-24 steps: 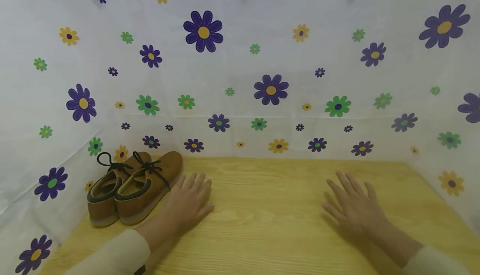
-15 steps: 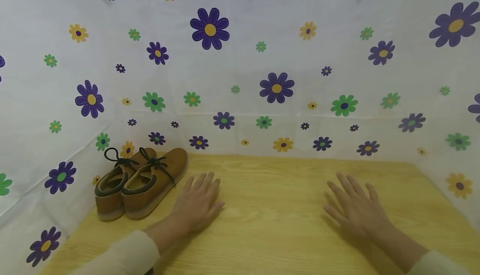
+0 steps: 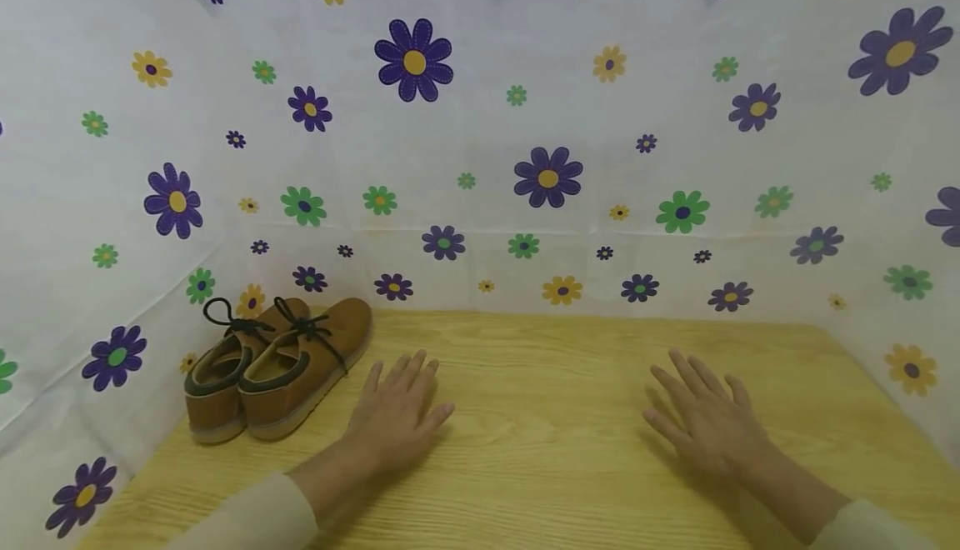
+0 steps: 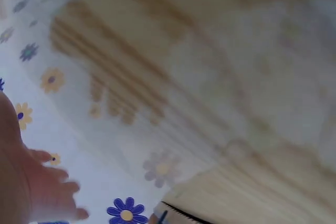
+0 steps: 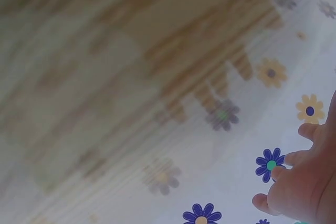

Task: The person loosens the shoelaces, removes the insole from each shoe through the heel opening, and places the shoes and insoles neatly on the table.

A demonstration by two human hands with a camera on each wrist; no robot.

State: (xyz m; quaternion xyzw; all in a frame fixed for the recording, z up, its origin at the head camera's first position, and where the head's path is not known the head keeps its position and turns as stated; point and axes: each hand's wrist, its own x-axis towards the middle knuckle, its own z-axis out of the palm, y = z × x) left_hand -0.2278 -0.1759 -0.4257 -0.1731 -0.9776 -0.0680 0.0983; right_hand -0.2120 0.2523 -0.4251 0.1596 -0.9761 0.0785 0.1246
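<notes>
A pair of brown lace-up shoes, the left shoe (image 3: 213, 414) and the right shoe (image 3: 315, 375), stands side by side at the far left of the wooden table, toes pointing away. Dark laces are tied on both. My left hand (image 3: 393, 417) is just right of them, palm down, fingers straight and spread, holding nothing. Farther right, my right hand (image 3: 712, 429) is likewise palm down with straight, spread fingers. The left wrist view shows the left hand (image 4: 47, 190) at its edge; the right wrist view shows the right hand (image 5: 302, 184). Contact with the table cannot be told.
A pale wooden table (image 3: 547, 467) extends under both hands, its surface glossy in the wrist views. White cloth (image 3: 480, 133) printed with purple, yellow and green flowers rises behind it and along both sides. Light sleeves (image 3: 247, 517) cover the forearms.
My left hand has shifted slightly right, away from the shoes, its thumb spread wider. The right hand has barely moved. The head view has swayed a little; the shoes have stayed in place.
</notes>
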